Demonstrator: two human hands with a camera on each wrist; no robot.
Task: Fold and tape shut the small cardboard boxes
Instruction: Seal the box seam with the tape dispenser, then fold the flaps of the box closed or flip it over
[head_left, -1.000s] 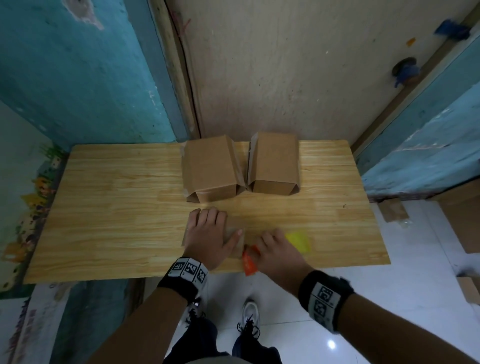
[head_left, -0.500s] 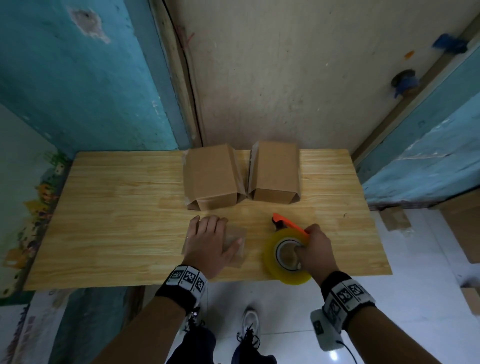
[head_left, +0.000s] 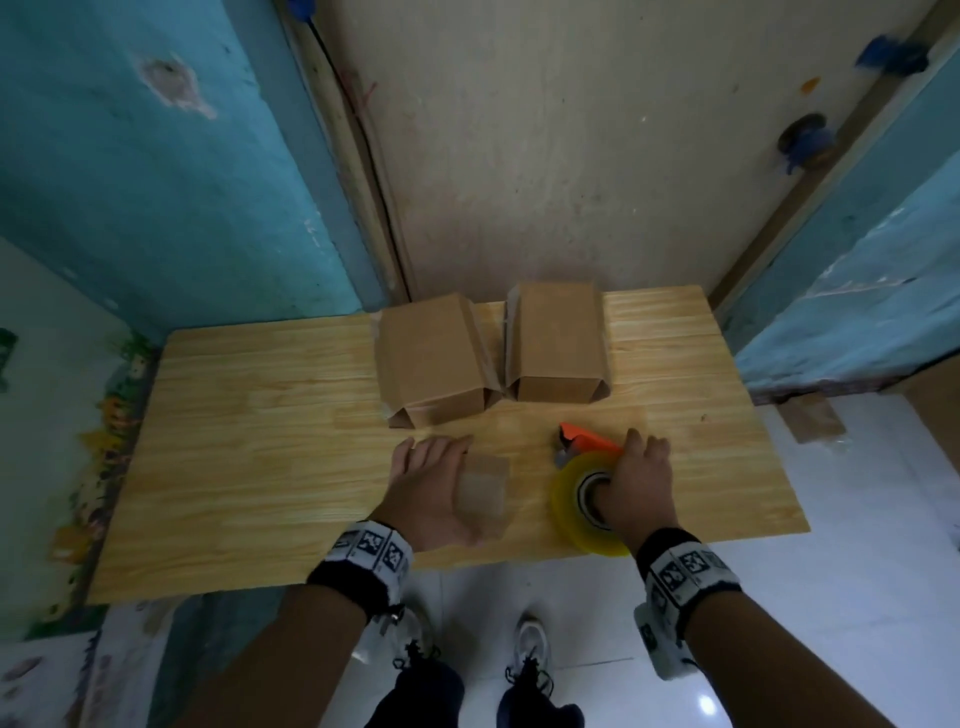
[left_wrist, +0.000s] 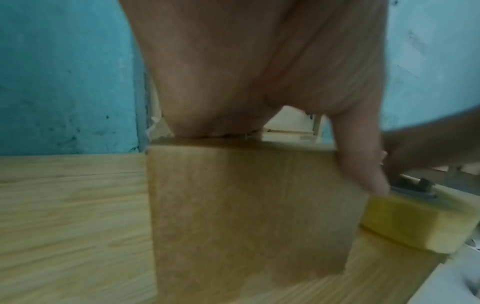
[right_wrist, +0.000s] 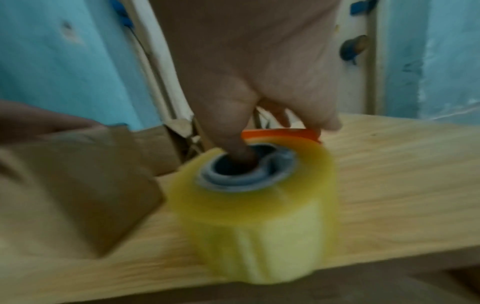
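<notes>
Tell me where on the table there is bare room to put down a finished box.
The left part of the table is bare, from its left edge to the left hand. A smaller patch lies right of the tape. The middle is crowded: two boxes at the back, both hands in front.

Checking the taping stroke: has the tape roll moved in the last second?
Yes. The tape roll, gripped by the right hand, went rightward away from the small box.
</notes>
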